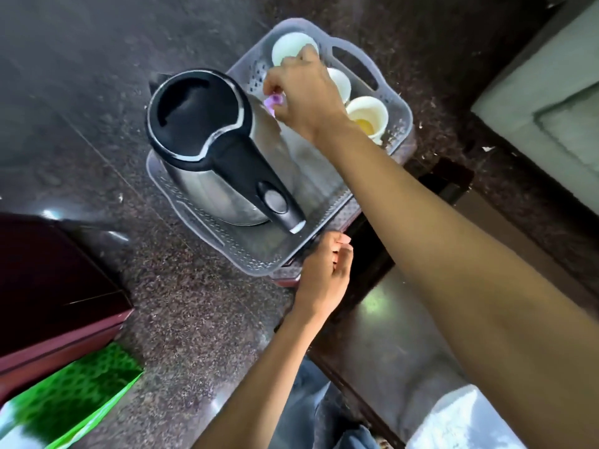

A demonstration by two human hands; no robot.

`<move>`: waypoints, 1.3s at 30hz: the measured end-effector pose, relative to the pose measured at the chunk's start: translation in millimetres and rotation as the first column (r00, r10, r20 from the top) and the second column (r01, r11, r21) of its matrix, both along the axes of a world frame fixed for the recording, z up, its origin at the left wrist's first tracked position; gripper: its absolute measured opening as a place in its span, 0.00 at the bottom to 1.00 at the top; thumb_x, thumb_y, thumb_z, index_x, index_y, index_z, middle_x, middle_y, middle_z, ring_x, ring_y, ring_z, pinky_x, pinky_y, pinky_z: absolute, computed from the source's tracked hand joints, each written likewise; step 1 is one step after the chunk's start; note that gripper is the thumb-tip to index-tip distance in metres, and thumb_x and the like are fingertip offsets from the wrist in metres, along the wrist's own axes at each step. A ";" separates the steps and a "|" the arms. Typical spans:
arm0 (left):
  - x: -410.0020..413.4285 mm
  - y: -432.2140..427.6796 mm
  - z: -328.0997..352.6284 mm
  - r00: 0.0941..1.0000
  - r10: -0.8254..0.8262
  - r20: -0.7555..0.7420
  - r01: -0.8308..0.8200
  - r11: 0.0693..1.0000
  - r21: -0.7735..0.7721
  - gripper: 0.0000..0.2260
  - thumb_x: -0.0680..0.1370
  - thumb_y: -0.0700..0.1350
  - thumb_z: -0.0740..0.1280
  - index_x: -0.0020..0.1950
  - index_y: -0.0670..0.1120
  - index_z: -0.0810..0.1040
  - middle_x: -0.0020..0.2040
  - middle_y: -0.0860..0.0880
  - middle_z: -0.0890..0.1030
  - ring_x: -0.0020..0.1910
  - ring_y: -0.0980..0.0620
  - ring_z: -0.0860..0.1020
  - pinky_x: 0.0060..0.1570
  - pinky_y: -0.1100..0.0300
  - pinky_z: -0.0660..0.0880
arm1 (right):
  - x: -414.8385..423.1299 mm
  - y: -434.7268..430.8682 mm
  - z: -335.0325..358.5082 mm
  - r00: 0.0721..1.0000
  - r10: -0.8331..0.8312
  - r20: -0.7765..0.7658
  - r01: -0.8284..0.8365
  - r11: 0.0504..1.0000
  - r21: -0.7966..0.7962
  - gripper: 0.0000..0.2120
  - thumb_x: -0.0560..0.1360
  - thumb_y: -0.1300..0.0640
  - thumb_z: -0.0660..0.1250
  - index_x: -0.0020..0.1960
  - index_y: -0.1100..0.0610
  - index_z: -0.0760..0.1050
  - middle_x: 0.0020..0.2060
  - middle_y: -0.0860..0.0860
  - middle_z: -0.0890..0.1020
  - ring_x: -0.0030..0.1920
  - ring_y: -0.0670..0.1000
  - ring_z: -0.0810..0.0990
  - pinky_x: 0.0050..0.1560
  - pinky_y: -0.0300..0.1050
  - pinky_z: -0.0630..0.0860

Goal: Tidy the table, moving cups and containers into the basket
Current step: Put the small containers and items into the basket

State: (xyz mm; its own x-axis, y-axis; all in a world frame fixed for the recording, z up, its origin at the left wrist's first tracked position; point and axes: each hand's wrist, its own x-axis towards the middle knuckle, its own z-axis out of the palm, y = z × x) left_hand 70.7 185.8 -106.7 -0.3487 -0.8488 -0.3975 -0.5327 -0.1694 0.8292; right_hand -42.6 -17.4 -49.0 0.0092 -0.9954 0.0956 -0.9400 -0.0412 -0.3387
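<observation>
From the head view I see the clear plastic basket (363,202) on a small dark table (405,345). A steel kettle (207,150) with a black lid fills its near part; three white cups (368,116) stand along the far right side, the nearest with yellowish liquid inside. Right hand (304,95) reaches over the cups, fingers pinched on a small purple item (275,100), possibly a container, too blurred to tell. Left hand (324,273) is loosely curled at the basket's near edge, holding nothing that I can see.
</observation>
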 end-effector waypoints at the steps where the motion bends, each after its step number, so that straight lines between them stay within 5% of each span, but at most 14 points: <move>1: 1.2 -2.1 -0.6 1.000 0.001 -0.003 -0.001 1.000 0.013 0.06 0.80 0.42 0.61 0.56 0.43 0.74 0.50 0.48 0.82 0.46 0.52 0.80 0.49 0.63 0.74 | 4.8 -5.8 -2.6 0.998 0.016 -0.066 -0.016 1.000 0.005 0.11 0.75 0.59 0.61 0.55 0.54 0.79 0.53 0.53 0.81 0.62 0.59 0.68 0.59 0.50 0.67; 4: 2.7 -5.0 0.1 1.000 -0.011 -0.009 0.011 0.999 0.037 0.06 0.80 0.41 0.61 0.56 0.43 0.73 0.50 0.50 0.81 0.45 0.55 0.78 0.44 0.72 0.71 | 15.4 -16.1 -10.8 0.986 0.034 -0.164 -0.029 0.999 0.035 0.10 0.75 0.64 0.60 0.52 0.59 0.77 0.48 0.59 0.78 0.63 0.60 0.68 0.58 0.53 0.65; 7: 2.8 -6.1 0.3 0.999 -0.031 -0.023 0.032 0.998 0.046 0.07 0.79 0.40 0.61 0.56 0.42 0.73 0.52 0.47 0.82 0.47 0.54 0.80 0.45 0.70 0.73 | 22.7 -21.8 -26.6 0.972 0.019 -0.234 -0.019 1.000 -0.001 0.03 0.71 0.67 0.65 0.43 0.60 0.74 0.39 0.59 0.82 0.57 0.60 0.75 0.51 0.54 0.69; 10: 4.1 -7.6 2.0 0.999 -0.023 -0.034 0.025 0.999 0.048 0.07 0.79 0.40 0.61 0.56 0.43 0.73 0.53 0.47 0.81 0.47 0.53 0.80 0.47 0.67 0.74 | 18.6 -23.3 -30.6 0.972 0.004 -0.234 -0.009 1.000 -0.018 0.07 0.73 0.66 0.63 0.50 0.59 0.74 0.47 0.57 0.82 0.59 0.59 0.72 0.55 0.54 0.67; 17: 2.3 1.1 7.1 1.000 -0.017 -0.004 0.016 0.998 -0.053 0.06 0.79 0.41 0.63 0.56 0.43 0.74 0.49 0.50 0.80 0.44 0.56 0.79 0.45 0.69 0.75 | -33.1 27.3 10.5 0.980 -0.198 0.001 0.190 0.942 -0.276 0.15 0.72 0.59 0.60 0.58 0.57 0.74 0.54 0.52 0.79 0.59 0.58 0.72 0.59 0.50 0.69; 20: -6.8 12.8 11.1 0.999 -0.027 0.020 0.028 0.996 -0.080 0.07 0.80 0.40 0.62 0.57 0.42 0.74 0.49 0.51 0.80 0.41 0.64 0.76 0.41 0.78 0.70 | -63.6 75.5 15.5 0.946 -0.325 0.022 0.305 0.859 -0.412 0.17 0.72 0.55 0.59 0.58 0.57 0.75 0.53 0.54 0.78 0.53 0.58 0.75 0.57 0.48 0.70; 24: -29.7 47.5 13.9 0.996 -0.086 0.033 0.089 0.990 -0.110 0.08 0.80 0.40 0.62 0.57 0.42 0.75 0.51 0.49 0.80 0.42 0.63 0.76 0.42 0.80 0.67 | -95.1 165.8 5.4 0.881 -0.442 0.168 0.469 0.771 -0.431 0.18 0.70 0.58 0.62 0.59 0.60 0.75 0.54 0.57 0.77 0.51 0.59 0.74 0.54 0.48 0.69; 32: -91.1 172.4 18.0 0.956 -0.293 0.005 0.293 0.953 -0.075 0.07 0.80 0.42 0.63 0.57 0.45 0.74 0.49 0.55 0.78 0.44 0.68 0.75 0.44 0.83 0.66 | -130.0 391.5 -47.1 0.675 -0.720 0.162 0.738 0.660 -0.143 0.20 0.70 0.61 0.65 0.62 0.60 0.73 0.56 0.60 0.75 0.52 0.60 0.73 0.56 0.48 0.66; 39: -129.0 301.7 13.6 0.906 -0.422 -0.038 0.423 0.906 0.028 0.05 0.79 0.42 0.62 0.54 0.47 0.75 0.45 0.55 0.80 0.43 0.61 0.78 0.42 0.74 0.71 | -134.2 598.4 -83.5 0.268 -0.958 0.105 0.963 0.270 0.005 0.21 0.69 0.63 0.64 0.62 0.61 0.72 0.58 0.62 0.73 0.52 0.63 0.72 0.56 0.54 0.69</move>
